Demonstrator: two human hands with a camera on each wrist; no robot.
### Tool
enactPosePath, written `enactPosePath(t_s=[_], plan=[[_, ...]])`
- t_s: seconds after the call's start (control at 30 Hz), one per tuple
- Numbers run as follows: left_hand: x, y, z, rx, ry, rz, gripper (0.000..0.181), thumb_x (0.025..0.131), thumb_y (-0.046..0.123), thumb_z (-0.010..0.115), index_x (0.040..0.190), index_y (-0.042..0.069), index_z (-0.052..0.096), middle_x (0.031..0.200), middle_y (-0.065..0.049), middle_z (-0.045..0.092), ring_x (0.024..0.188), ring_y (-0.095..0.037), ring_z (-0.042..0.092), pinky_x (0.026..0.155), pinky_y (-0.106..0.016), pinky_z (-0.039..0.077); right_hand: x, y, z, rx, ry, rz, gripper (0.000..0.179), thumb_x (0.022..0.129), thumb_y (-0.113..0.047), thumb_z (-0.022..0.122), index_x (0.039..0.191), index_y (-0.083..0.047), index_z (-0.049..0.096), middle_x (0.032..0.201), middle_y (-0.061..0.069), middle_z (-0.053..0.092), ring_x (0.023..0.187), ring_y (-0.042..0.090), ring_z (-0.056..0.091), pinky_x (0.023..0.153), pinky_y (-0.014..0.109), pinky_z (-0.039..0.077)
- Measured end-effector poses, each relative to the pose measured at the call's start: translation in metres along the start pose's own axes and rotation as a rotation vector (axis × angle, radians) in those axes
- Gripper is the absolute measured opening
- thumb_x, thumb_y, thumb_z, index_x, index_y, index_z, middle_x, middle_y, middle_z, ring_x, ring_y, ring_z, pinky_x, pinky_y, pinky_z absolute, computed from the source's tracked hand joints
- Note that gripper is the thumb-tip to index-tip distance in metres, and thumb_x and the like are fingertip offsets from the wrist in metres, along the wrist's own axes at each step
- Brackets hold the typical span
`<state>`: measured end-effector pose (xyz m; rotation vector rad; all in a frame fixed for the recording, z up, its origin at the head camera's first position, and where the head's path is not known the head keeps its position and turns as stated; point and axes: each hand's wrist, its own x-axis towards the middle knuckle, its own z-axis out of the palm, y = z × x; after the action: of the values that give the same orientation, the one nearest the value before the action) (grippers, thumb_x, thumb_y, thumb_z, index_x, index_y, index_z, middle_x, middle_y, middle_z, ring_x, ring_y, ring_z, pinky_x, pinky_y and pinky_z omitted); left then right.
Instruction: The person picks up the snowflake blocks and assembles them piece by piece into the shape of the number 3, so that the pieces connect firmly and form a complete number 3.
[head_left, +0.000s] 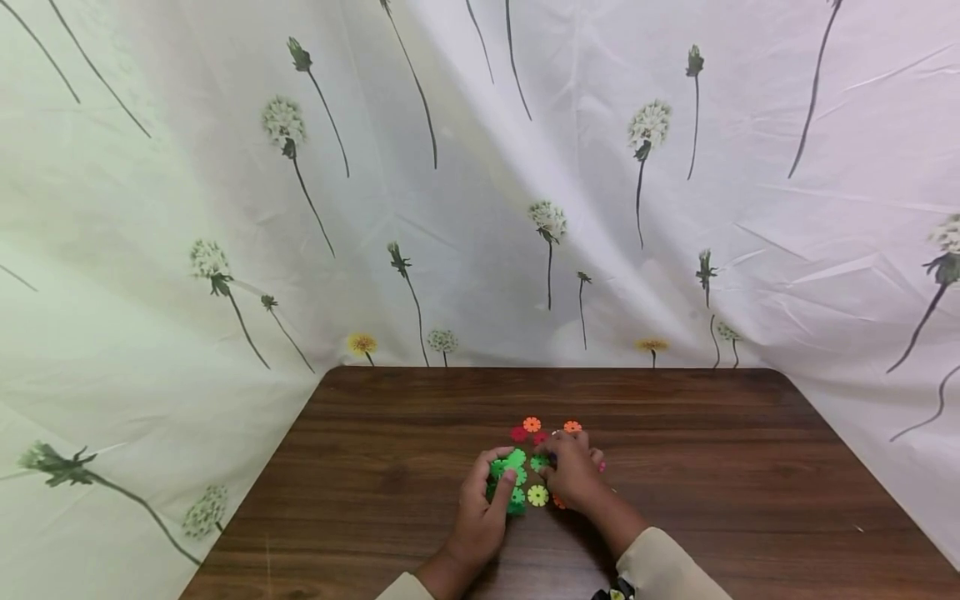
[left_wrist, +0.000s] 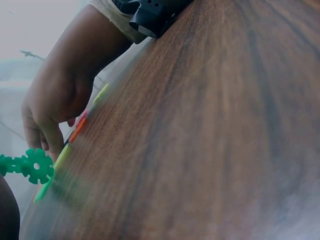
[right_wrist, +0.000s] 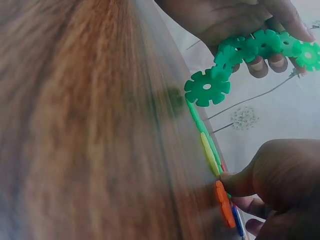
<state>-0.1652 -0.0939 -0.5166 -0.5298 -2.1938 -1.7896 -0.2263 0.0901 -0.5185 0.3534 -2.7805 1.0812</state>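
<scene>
My left hand [head_left: 483, 504] holds a chain of joined green notched flower discs [right_wrist: 240, 50], its thumb across the front and fingers behind. In the right wrist view the chain's lowest disc [right_wrist: 207, 87] hangs close over the tabletop. My right hand [head_left: 573, 471] reaches down among loose discs, thumb and forefinger at opposite edges of a single green disc [head_left: 539, 463]. Just nearer than that disc lies a yellow-green disc [head_left: 537, 496]. An orange disc [right_wrist: 225, 204] lies below the right thumb in the right wrist view, beside a blue one [right_wrist: 237, 221].
Orange discs [head_left: 532, 424] and red discs [head_left: 519, 434] lie flat beyond the hands. The brown wooden table [head_left: 712, 483] reaches back to a white cloth [head_left: 480, 250] printed with dandelions. A dark wrist device [left_wrist: 157, 17] sits at the right cuff.
</scene>
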Motion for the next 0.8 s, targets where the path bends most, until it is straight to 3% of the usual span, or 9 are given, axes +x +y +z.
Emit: enactPosePath(t_s=[0.17, 0.37, 0.57, 0.8], plan=[[0.0006, -0.0015, -0.0010, -0.015, -0.013, -0.018, 0.029, 0.117, 0.022, 0.051, 0.144, 0.010, 0.055, 0.139, -0.012, 0.065, 0.125, -0.015, 0.063, 0.108, -0.024, 0.052, 0.0004, 0.0000, -0.0017, -0.019, -0.016, 0.003, 0.020, 0.091, -0.006, 0.086, 0.109, -0.012, 0.079, 0.125, 0.010, 0.070, 0.125, 0.039, 0.048, 0.098, 0.065, 0.028], [-0.0008, -0.0005, -0.0019, -0.028, -0.020, -0.013, 0.034, 0.118, 0.019, 0.049, 0.145, -0.002, 0.053, 0.138, -0.012, 0.064, 0.123, -0.015, 0.062, 0.107, -0.023, 0.051, 0.0005, 0.0003, -0.0028, -0.017, -0.035, 0.012, 0.019, 0.091, -0.008, 0.087, 0.104, -0.014, 0.074, 0.119, 0.005, 0.069, 0.126, 0.038, 0.047, 0.098, 0.062, 0.026], [-0.0007, 0.0017, -0.0027, -0.053, -0.031, -0.035, 0.035, 0.118, 0.019, 0.049, 0.145, -0.003, 0.052, 0.138, -0.016, 0.064, 0.124, -0.024, 0.064, 0.105, -0.022, 0.052, 0.0022, 0.0008, -0.0052, 0.028, -0.016, 0.031, 0.025, 0.087, -0.007, 0.091, 0.099, -0.017, 0.071, 0.103, 0.001, 0.069, 0.112, 0.029, 0.048, 0.096, 0.058, 0.023], [-0.0002, -0.0009, -0.0026, -0.036, -0.029, -0.052, 0.032, 0.117, 0.019, 0.052, 0.144, 0.003, 0.055, 0.139, -0.013, 0.065, 0.121, -0.010, 0.063, 0.105, -0.023, 0.052, 0.0024, 0.0037, -0.0063, 0.024, 0.002, -0.007, 0.029, 0.085, -0.010, 0.093, 0.096, -0.019, 0.068, 0.092, -0.003, 0.067, 0.097, 0.019, 0.051, 0.093, 0.056, 0.021]])
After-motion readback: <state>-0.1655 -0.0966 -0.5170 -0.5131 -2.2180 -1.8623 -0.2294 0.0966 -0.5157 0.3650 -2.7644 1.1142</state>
